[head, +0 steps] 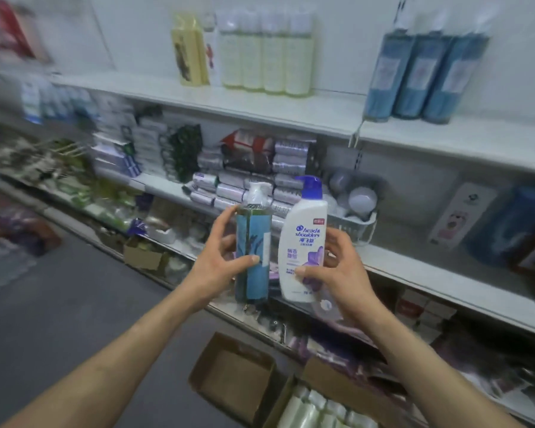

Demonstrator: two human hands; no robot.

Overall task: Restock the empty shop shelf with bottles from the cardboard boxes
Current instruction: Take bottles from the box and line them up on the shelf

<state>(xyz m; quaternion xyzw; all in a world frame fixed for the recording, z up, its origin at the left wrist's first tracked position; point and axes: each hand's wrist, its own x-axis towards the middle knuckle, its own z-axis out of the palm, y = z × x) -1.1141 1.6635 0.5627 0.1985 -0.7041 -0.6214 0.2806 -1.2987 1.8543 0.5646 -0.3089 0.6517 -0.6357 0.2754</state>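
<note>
My left hand grips a tall green bottle with a blue label and a clear pump top. My right hand grips a white shampoo bottle with a blue pump. Both bottles are upright, side by side, in front of the middle shelves. The top white shelf carries a yellow bottle, several pale yellow bottles and three blue bottles, with bare stretches between them. On the floor below stands a cardboard box of wrapped bottles, with an open cardboard box to its left.
The lower shelves hold stacked packets, a white basket of round items and boxed goods. Grey floor lies to the left of the boxes. A small cardboard box sits at the shelf base.
</note>
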